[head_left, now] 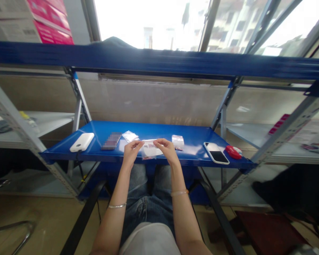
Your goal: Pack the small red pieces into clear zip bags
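Between my two hands, a small clear plastic bag [149, 151] hangs over the front edge of the blue shelf, its top edge stretched level. My left hand [133, 148] pinches the bag's upper left corner. At the upper right corner, the fingers of my right hand [165, 147] are closed on it too. Something reddish shows at the bottom of the bag, too small to make out. Behind my left hand lies a pile of clear plastic bags [130, 136]. Another filled small bag [178, 141] rests beyond my right hand.
The blue shelf [154, 128] carries a white power bank [82, 142] with a cable and a blurred-out dark flat object [112, 141] at left. At right are a phone [216, 153] and a red-and-white object [233, 152]. A blue beam [159, 63] crosses above.
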{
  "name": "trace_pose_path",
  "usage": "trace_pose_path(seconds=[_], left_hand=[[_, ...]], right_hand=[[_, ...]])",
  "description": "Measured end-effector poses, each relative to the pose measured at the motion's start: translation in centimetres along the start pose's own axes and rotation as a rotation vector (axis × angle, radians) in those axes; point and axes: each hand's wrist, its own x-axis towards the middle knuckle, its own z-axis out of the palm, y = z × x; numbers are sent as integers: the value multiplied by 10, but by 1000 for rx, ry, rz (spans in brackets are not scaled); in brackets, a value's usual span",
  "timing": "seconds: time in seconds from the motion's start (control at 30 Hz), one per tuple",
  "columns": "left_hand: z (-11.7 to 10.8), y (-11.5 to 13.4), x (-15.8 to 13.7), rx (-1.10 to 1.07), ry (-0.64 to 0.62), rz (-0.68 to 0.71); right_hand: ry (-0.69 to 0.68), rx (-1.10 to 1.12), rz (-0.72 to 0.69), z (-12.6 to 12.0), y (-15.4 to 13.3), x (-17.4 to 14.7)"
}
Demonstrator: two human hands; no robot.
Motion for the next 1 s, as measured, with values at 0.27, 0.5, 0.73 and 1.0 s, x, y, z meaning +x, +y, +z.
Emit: trace_pose_path(seconds=[0.27,0.5,0.73,1.0], left_hand=[[2,0,-2,28,-118,27],[1,5,-4,95,-96,114],[4,6,-5,167,-74,172],[4,5,-6,147,-143,157]], right_hand=[[25,-24,-26,-1,-5,-1],[-28,-29,-24,0,-4,-2],[-50,-66,-65,3,-5,-2],[-39,-123,-92,4,-6,-2]])
